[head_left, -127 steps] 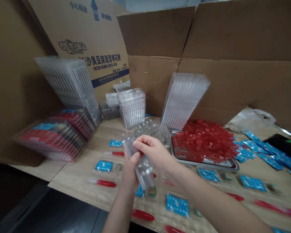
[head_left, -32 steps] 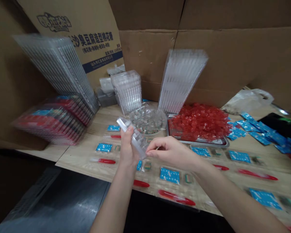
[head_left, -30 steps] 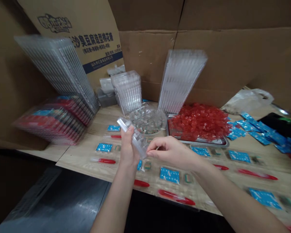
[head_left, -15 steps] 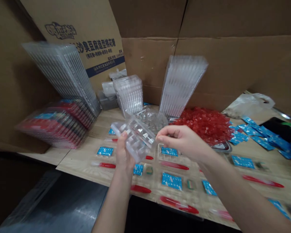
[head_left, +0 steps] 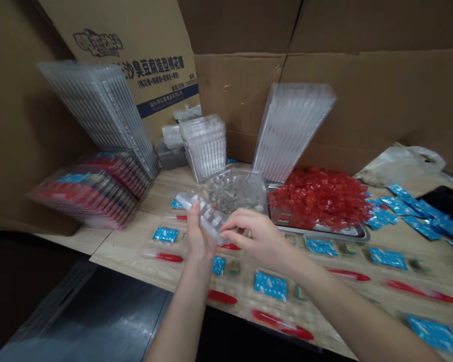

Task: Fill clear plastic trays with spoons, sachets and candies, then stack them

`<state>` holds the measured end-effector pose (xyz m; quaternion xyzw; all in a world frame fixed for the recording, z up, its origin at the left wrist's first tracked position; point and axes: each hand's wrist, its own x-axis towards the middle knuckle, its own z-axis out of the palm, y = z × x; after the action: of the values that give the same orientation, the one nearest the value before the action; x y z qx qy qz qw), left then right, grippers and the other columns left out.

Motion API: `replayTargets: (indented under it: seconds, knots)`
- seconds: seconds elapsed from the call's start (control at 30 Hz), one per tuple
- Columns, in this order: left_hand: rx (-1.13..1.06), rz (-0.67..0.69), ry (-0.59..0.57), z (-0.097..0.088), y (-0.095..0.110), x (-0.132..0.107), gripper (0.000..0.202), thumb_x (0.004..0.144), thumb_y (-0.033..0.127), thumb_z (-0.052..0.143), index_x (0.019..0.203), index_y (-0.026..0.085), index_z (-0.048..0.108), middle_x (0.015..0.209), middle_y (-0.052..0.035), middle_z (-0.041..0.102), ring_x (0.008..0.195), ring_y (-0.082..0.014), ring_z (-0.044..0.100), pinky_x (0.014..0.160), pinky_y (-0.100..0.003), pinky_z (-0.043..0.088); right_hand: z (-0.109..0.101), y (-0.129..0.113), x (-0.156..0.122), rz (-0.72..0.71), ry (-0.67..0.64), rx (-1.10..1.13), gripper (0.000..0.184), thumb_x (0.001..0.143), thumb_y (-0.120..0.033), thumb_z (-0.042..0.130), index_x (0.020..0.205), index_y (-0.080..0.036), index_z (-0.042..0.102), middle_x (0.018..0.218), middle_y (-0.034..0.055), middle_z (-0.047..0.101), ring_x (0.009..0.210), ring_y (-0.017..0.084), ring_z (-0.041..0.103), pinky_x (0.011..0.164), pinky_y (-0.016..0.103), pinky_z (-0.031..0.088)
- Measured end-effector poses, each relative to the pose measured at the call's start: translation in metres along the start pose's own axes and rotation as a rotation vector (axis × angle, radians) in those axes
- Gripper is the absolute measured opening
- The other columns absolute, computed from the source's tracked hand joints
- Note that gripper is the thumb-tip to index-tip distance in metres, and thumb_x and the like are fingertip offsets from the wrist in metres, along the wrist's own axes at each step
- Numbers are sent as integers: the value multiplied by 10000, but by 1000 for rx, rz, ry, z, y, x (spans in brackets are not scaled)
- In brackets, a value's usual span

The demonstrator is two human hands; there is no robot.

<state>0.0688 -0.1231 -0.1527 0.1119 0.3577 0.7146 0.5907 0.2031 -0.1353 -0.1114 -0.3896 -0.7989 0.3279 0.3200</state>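
Head camera, over the desk [head_left: 132, 256]: what stands at the far left?

"A tall stack of clear plastic trays [head_left: 101, 115] leans above a pile of sealed red-and-blue packs [head_left: 86, 196], with a printed carton [head_left: 154, 65] behind them."

And in your hands, at centre?

"My left hand [head_left: 198, 234] raises a clear blister tray [head_left: 206, 216] above the desk, my left fingers [head_left: 192, 213] closed around it. My right hand [head_left: 256, 236] is at the tray's lower end, right fingers [head_left: 230, 223] curled. I cannot tell whether they grip it."

What lies around them?

"Behind the blister tray sits a clear container of small candies [head_left: 234, 191]. Blue sachets [head_left: 272, 286] and red plastic pieces [head_left: 222, 296] lie in rows on the desk below my hands."

And to the right?

"A steel tray [head_left: 320, 232] holds a heap of red cubes [head_left: 317, 198]. Beyond it are a loose pile of blue sachets [head_left: 419, 221], a white plastic bag [head_left: 400, 165] and a black object [head_left: 447, 201]."
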Motion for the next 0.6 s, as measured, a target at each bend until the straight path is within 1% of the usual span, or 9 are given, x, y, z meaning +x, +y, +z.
replayTargets:
  seconds: [0.1, 0.2, 0.27, 0.33, 0.4, 0.5, 0.6]
  knots:
    - [-3, 16, 29, 3, -3, -1, 327, 662, 455, 679, 822, 191, 572, 702, 24, 615, 627, -127, 613, 603, -238, 473, 0, -14, -7, 137, -43, 85, 112, 798, -140, 584, 740, -164, 678, 771, 5, 638, 732, 104, 575, 659, 209, 419]
    - [8, 51, 31, 4, -1, -4, 363, 626, 432, 717, 864, 203, 566, 739, 31, 613, 654, -121, 607, 629, -243, 474, -5, -13, -7, 269, -65, 139, 132, 787, -130, 558, 718, -158, 668, 751, 2, 638, 694, 104, 565, 616, 209, 409]
    - [16, 70, 30, 4, 1, -6, 395, 625, 458, 719, 894, 211, 570, 769, 26, 621, 675, -123, 609, 662, -260, 480, -11, -11, -4, 299, -48, 162, 126, 781, -133, 550, 726, -157, 660, 751, 2, 642, 693, 108, 566, 607, 212, 410]
    - [7, 75, 16, 4, 5, -7, 414, 634, 492, 709, 908, 211, 580, 797, 12, 633, 717, -136, 618, 716, -287, 487, -18, -9, 0, 267, 10, 122, 107, 781, -148, 561, 735, -158, 657, 769, 7, 646, 720, 116, 570, 628, 220, 413]
    - [-8, 68, -3, 4, 7, -7, 415, 644, 509, 698, 904, 201, 597, 810, -4, 643, 744, -150, 621, 742, -303, 490, -22, -9, 3, 201, 48, 55, 94, 782, -161, 576, 731, -161, 656, 783, 11, 647, 748, 120, 572, 659, 228, 414]
    - [-28, 77, 32, 4, 9, -4, 350, 662, 468, 692, 866, 195, 613, 786, 2, 639, 716, -142, 613, 694, -281, 496, -18, -8, 6, 116, -4, 30, 94, 783, -154, 577, 731, -164, 654, 783, 9, 643, 758, 117, 572, 686, 231, 418]
    - [-48, 92, 83, 5, 8, -1, 286, 678, 420, 685, 853, 204, 615, 764, 18, 633, 691, -131, 610, 648, -258, 496, -9, -3, 7, 106, -30, 67, 97, 783, -149, 564, 734, -164, 646, 782, 9, 635, 750, 116, 571, 682, 233, 424]
